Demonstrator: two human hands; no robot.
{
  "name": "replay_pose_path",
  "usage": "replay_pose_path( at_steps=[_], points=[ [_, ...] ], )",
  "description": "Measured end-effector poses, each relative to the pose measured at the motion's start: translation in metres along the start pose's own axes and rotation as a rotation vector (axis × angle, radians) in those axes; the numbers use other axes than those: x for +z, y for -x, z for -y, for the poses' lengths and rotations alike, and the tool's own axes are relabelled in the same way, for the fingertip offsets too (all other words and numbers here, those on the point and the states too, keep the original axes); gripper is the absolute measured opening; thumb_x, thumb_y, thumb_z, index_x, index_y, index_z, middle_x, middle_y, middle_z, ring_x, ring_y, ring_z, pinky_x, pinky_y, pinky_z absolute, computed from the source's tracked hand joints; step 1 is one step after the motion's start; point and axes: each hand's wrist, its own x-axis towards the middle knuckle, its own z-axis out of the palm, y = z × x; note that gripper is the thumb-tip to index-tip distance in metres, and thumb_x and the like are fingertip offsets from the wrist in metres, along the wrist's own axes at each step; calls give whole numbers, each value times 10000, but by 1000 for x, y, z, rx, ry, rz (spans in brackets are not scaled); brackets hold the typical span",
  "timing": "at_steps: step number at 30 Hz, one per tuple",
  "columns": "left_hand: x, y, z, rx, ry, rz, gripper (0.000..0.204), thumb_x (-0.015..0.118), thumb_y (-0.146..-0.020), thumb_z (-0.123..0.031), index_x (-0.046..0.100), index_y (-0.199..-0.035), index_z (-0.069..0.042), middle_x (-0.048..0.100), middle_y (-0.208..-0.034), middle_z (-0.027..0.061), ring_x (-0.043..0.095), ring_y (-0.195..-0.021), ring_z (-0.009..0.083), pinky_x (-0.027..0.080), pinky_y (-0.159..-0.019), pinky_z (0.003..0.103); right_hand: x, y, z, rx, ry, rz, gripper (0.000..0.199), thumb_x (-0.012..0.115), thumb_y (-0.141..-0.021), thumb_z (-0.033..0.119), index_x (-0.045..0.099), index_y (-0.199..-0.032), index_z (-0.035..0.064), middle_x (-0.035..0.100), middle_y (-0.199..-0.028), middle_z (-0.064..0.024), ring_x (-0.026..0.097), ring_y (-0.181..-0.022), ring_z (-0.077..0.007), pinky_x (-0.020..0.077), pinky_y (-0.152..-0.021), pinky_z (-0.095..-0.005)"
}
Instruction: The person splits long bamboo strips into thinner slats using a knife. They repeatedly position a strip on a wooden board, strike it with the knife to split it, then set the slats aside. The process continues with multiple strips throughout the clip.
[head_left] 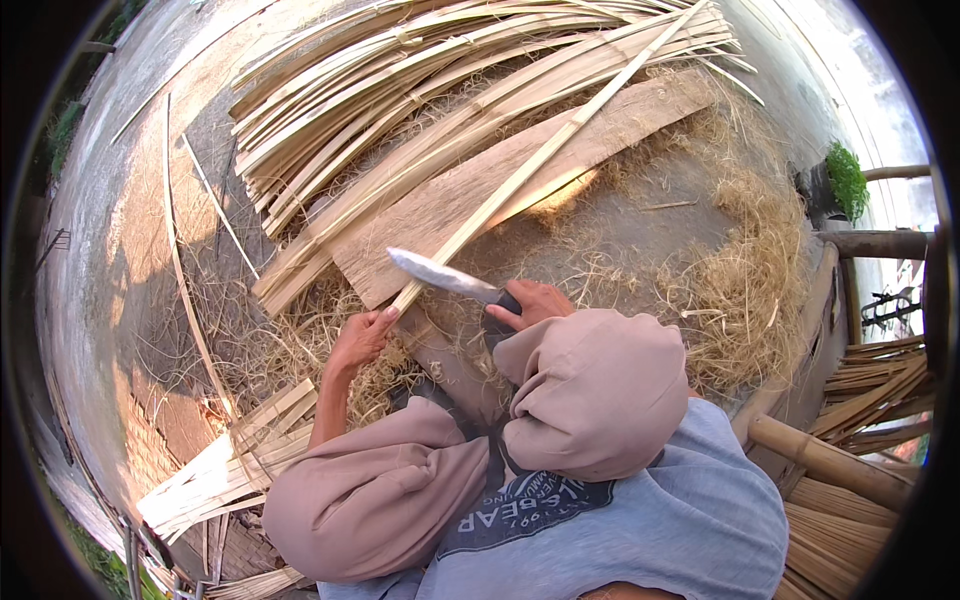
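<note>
A long pale bamboo strip slants from near my lap to the far right, over a wide flat board. My left hand is closed on the strip's near end, thumb and fingers pinching it. In my right hand is the dark handle of a knife. Its long blade points left and crosses the strip a little beyond my left fingers; whether the edge touches the strip, I cannot tell.
A large pile of split bamboo strips lies at the far side. Curly shavings cover the ground, thickest at right. More strips lie at lower left. Thick bamboo poles and a green plant stand at the right.
</note>
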Motion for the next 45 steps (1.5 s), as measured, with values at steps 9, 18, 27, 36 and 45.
replay_pose_path(
  at_steps=[9,18,27,36,45],
  points=[
    [-14,28,32,111,-85,-164,461,685,-990,-474,595,-736,-99,483,-616,-69,386,-520,34,272,-468,244,-44,-18,-58,-133,63,-67,574,620,-976,566,577,-800,21,623,-653,-194,640,-605,-349,500,-591,-466],
    [-13,59,78,266,-399,-437,428,704,-999,-360,560,-754,-40,431,-613,-52,360,-575,79,293,-515,289,-67,-48,-62,145,-43,-146,625,571,-994,583,628,-802,-9,663,-708,-235,667,-670,-400,524,-640,-463],
    [-31,100,83,179,-410,-466,433,704,-993,-367,623,-759,-12,499,-601,-11,387,-585,84,307,-527,298,-86,-40,-96,271,-102,-251,584,573,-1000,563,574,-819,8,628,-670,-203,659,-651,-369,527,-637,-475],
    [-78,138,126,98,-186,-405,506,745,-943,-443,595,-685,-34,516,-613,-31,409,-593,68,299,-542,292,-103,-48,-132,397,-246,-287,609,597,-986,572,558,-775,1,623,-638,-213,630,-588,-408,483,-581,-502],
    [-134,184,244,64,-121,-789,602,722,-933,-528,578,-611,-40,453,-517,-32,380,-513,82,289,-489,334,-129,-66,-153,361,-64,-333,621,582,-985,599,613,-783,13,609,-626,-167,595,-568,-333,466,-572,-458]
  ],
)
